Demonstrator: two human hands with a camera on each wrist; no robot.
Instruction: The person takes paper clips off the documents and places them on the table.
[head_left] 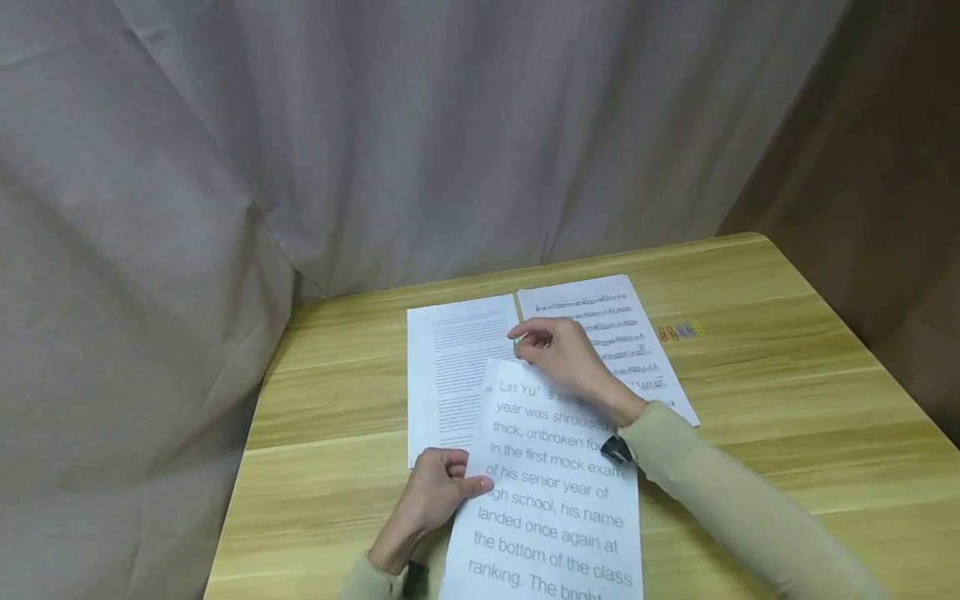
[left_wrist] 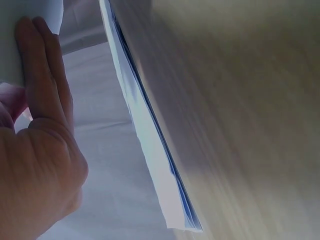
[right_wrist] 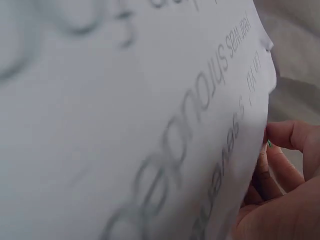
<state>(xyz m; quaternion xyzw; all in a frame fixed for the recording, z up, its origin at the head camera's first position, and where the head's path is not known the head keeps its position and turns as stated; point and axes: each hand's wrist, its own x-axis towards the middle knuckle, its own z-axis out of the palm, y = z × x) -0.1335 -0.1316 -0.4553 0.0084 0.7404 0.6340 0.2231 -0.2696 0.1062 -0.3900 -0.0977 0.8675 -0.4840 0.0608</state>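
Note:
My left hand [head_left: 438, 492] grips the left edge of large-print sheets [head_left: 551, 508], thumb on the printed face and fingers behind. The sheets are raised and tilted toward me, their lower end out of frame. Just above their top edge is my right hand [head_left: 562, 354], its thumb and forefinger pinched on a small green paper clip [right_wrist: 269, 143], mostly hidden by the fingers. In the right wrist view, a small bump or nick shows at the sheets' top corner. The left wrist view shows the left fingers [left_wrist: 42, 75] straight against the back of the paper.
A small-print paper stack [head_left: 457, 333] lies at the left, several sheets thick. Beside it lie music sheets [head_left: 622, 321], partly behind the right hand. Several coloured paper clips [head_left: 681, 332] sit to their right on the wooden table [head_left: 787, 375]. Grey curtain [head_left: 450, 142] hangs behind.

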